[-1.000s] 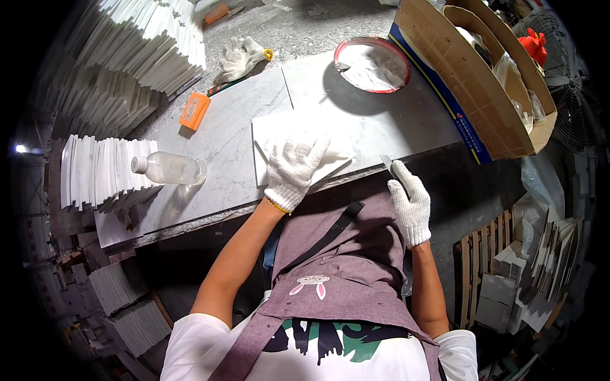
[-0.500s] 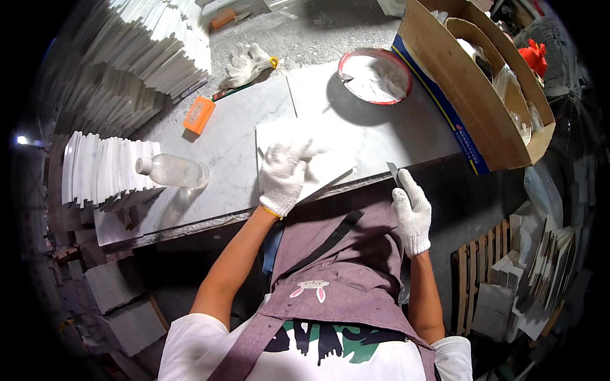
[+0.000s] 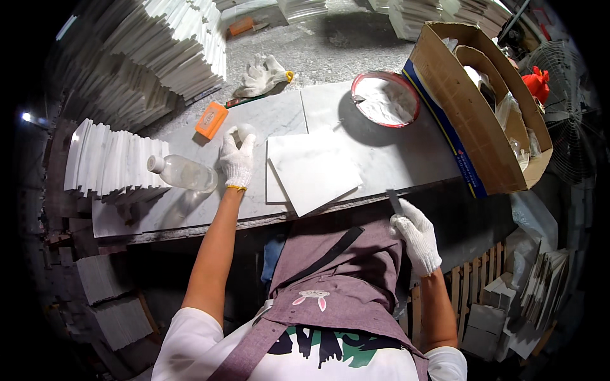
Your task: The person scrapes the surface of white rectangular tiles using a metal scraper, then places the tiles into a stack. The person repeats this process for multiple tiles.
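The right hand (image 3: 416, 235) grasps a thin blade (image 3: 394, 202) near the front edge of the surface (image 3: 419, 155). Two overlapping white tiles (image 3: 316, 174) (the upper askew) lie between blade and left hand (image 3: 237, 159); whether that hand grips the pale round thing (image 3: 244, 131) against it, I cannot tell.

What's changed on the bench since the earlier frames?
Left hand came off the top tile and moved left, beside the bottle; whether it grips anything is unclear. Unchanged: right hand holds the flat blade; bottle, orange block and red-rimmed bowl haven't moved.
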The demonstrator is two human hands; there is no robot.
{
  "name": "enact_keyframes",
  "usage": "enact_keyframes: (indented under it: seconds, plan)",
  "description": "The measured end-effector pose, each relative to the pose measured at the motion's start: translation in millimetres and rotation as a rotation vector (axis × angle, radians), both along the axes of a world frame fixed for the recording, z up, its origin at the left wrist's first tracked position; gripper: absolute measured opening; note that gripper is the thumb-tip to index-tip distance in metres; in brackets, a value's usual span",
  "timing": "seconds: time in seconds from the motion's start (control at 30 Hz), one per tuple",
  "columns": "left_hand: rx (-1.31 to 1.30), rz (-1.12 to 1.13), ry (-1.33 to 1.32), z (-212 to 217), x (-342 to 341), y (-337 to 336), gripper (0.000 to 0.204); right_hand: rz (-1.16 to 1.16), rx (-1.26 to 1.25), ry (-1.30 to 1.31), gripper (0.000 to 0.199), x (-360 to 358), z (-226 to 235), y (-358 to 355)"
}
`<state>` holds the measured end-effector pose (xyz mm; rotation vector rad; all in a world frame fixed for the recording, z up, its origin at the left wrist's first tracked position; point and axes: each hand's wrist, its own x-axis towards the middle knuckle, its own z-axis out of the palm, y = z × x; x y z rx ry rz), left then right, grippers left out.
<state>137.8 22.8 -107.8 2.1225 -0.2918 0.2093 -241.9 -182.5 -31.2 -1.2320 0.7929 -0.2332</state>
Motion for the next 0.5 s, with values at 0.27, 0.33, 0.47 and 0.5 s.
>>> enact_keyframes:
  seconds: [0.27,0.33,0.47,0.5]
  plan:
    - [0.24,0.038,-0.133,10.3,-15.5,2.4,0.052,0.079,0.112,0.02,0.028,-7.7,-2.1,-10.1]
    - [0.278,0.029,-0.135,10.5,-16.9,6.7,0.053,0.051,0.143,-0.004,0.027,-2.3,-3.9,-9.1]
    - [0.303,-0.018,-0.142,4.2,-15.2,15.5,0.054,-0.046,0.207,-0.084,0.027,11.7,-12.5,6.1]
    - [0.32,-0.023,-0.157,4.6,-16.9,16.4,0.055,-0.072,0.219,-0.101,0.027,15.2,-14.1,12.2]
